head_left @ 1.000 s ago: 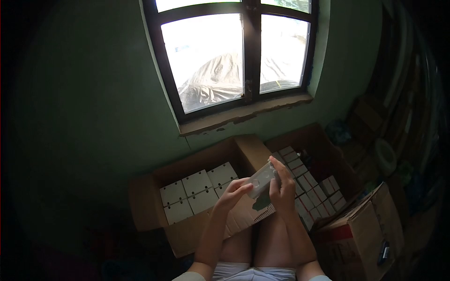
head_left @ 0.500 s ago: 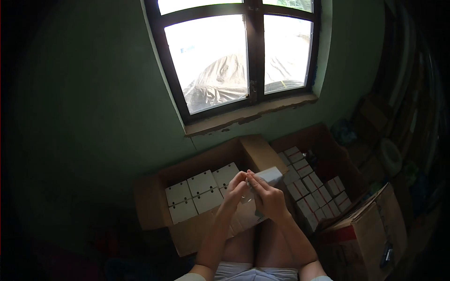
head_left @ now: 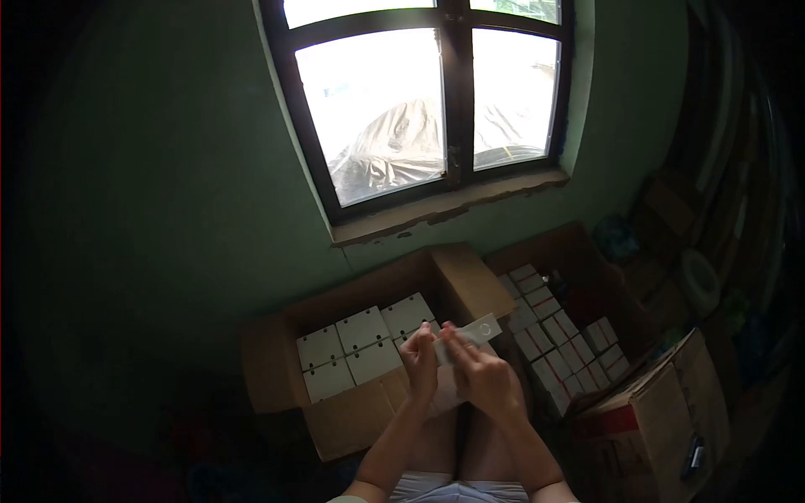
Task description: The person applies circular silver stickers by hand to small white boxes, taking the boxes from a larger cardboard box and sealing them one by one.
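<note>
Above my lap, both hands hold a slim white carton (head_left: 480, 330) with a round mark near its right end. My right hand (head_left: 485, 377) is closed around its middle, the fingers lying across it. At the carton's left end my left hand (head_left: 423, 367) has its fingers curled in and its thumb up; my fingers hide exactly what they pinch there. Just behind and left of my hands is an open cardboard box (head_left: 356, 419), with several white boxes (head_left: 362, 329) in rows inside.
A second open carton (head_left: 579, 243) on the right holds several small white boxes with red stripes (head_left: 560, 329). Nearer me stands a brown cardboard box (head_left: 671, 411) with a dark object on its side. A window (head_left: 457, 101) is set in the green wall ahead.
Both hands have come down slightly toward my lap. The white carton has turned, so its face with the round mark now shows.
</note>
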A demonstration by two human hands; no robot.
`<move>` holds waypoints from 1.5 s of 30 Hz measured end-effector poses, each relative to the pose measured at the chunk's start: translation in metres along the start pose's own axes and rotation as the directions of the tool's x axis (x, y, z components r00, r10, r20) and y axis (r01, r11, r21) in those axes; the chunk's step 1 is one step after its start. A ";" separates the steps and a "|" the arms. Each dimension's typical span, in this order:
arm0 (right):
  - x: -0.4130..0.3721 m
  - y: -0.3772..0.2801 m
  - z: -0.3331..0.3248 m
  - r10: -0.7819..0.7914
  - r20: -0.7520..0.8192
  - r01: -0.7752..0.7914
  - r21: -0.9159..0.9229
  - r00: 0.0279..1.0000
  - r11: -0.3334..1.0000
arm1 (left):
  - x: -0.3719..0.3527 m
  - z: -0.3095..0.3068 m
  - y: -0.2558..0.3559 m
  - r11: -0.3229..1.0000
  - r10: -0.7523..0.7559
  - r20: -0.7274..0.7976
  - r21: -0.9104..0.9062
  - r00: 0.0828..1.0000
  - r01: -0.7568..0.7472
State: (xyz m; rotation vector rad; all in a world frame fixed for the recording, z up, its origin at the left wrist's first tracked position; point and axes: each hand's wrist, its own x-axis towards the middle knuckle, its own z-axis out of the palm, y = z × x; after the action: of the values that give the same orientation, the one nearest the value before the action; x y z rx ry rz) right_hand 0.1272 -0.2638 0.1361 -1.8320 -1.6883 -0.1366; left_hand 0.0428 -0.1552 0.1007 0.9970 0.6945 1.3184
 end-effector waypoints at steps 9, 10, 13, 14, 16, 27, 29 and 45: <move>0.020 -0.003 0.016 -0.006 -0.168 0.032 0.152 0.986 0.988 | 0.003 0.009 0.011 0.997 -0.035 -0.136 -0.072 0.990 0.025; 0.015 -0.005 0.021 -0.051 -0.113 0.068 0.153 0.992 0.986 | 0.004 0.008 0.006 0.994 -0.071 -0.165 -0.092 0.984 0.057; 0.010 0.002 0.025 -0.107 -0.017 0.108 0.099 0.994 0.989 | 0.009 -0.006 0.010 0.979 -0.150 -0.146 -0.159 0.978 0.126; 0.008 0.009 0.024 -0.106 0.026 0.105 0.040 0.994 0.994 | 0.011 -0.010 0.014 0.980 -0.159 -0.170 -0.143 0.973 0.135; 0.012 0.024 0.019 -0.032 -0.048 0.034 0.044 0.998 0.998 | 0.009 -0.013 0.017 0.981 -0.175 -0.192 -0.122 0.966 0.153; 0.022 0.003 -0.006 -0.113 -0.049 0.113 0.012 0.992 0.993 | 0.011 -0.010 0.026 0.985 -0.162 -0.036 -0.068 0.986 0.159; 0.021 0.024 -0.007 0.063 -0.108 -0.066 -0.030 0.992 0.997 | 0.008 -0.015 0.028 0.996 -0.087 -0.039 0.002 0.995 0.087; 0.023 0.049 -0.011 0.587 0.227 -0.489 0.805 0.777 0.336 | 0.019 -0.039 0.036 0.914 -0.148 0.634 -0.205 0.759 0.350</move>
State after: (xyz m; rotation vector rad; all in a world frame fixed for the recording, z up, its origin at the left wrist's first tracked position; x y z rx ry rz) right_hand 0.1797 -0.2487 0.1373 -1.4307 -0.6890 0.7516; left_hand -0.0048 -0.1306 0.1180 0.9495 0.1019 0.7570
